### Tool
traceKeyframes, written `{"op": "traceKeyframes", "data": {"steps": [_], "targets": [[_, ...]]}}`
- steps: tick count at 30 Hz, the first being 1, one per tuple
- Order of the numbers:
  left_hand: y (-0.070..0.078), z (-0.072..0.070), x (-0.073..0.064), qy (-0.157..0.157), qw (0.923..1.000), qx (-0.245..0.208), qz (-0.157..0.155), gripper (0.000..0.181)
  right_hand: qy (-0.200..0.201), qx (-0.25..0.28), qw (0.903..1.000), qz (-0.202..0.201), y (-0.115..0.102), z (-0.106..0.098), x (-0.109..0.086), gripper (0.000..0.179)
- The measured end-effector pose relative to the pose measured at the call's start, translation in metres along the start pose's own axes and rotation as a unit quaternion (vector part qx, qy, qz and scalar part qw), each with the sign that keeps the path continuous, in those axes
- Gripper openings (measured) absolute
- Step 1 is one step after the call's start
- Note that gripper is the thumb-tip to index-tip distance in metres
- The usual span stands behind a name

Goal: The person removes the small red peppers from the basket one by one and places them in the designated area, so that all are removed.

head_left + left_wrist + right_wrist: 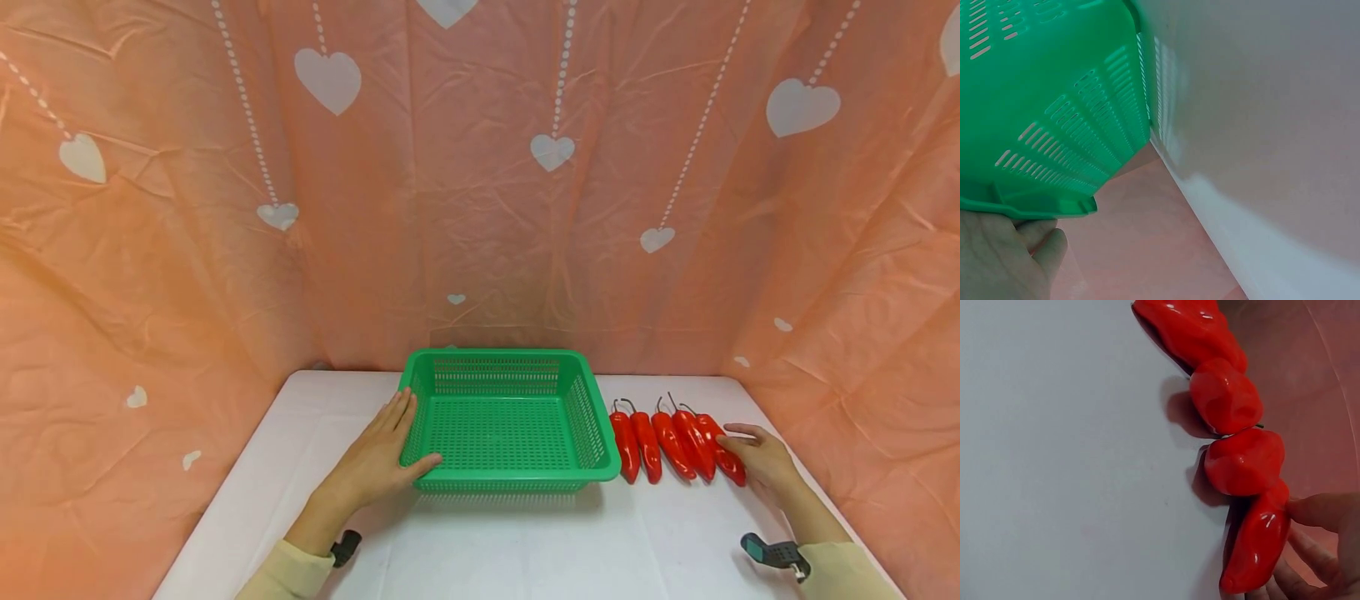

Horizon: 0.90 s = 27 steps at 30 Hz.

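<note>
A green plastic basket (495, 474) with slotted walls stands at the middle of the white table. My left hand (380, 457) lies along its left rim, fingers straight and thumb over the front left corner. Also in the left wrist view, the left hand (1004, 259) meets the rim of the basket (1035, 150). To the right of the basket, several red peppers (664, 443) with thin stems lie in a row. My right hand (761, 460) holds the rightmost red pepper (1259, 547), with the thumb on one side and fingers at the other.
The white table (525, 550) has its back edge against an orange curtain (495, 250) printed with white hearts. The curtain also runs along both sides. The leftmost pepper (625, 446) lies close beside the basket's right wall.
</note>
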State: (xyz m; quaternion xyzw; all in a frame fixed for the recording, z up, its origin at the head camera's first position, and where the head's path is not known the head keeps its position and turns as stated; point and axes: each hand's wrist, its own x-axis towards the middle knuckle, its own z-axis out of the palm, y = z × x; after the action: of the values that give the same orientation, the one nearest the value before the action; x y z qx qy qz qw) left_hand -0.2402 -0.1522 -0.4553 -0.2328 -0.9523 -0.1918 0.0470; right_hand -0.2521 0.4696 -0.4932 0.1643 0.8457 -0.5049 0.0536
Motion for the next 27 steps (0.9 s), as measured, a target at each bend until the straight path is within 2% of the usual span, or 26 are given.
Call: {"op": "traceKeyframes", "data": {"steps": [13, 17, 27], "targets": [[-0.003, 0.001, 0.001, -0.002, 1.0, 0.003, -0.002, 0.108, -0.004, 0.0, 1.0, -0.002, -0.004, 0.0, -0.002, 0.077], [-0.002, 0.001, 0.0, -0.002, 1.0, -0.005, -0.004, 0.108, -0.003, -0.02, 0.9998, -0.006, -0.005, -0.002, -0.003, 0.076], [-0.004, 0.003, 0.002, 0.007, 0.9999, 0.009, -0.007, 0.108, 0.018, -0.085, 0.9947, -0.055, -0.011, -0.006, -0.012, 0.07]]}}
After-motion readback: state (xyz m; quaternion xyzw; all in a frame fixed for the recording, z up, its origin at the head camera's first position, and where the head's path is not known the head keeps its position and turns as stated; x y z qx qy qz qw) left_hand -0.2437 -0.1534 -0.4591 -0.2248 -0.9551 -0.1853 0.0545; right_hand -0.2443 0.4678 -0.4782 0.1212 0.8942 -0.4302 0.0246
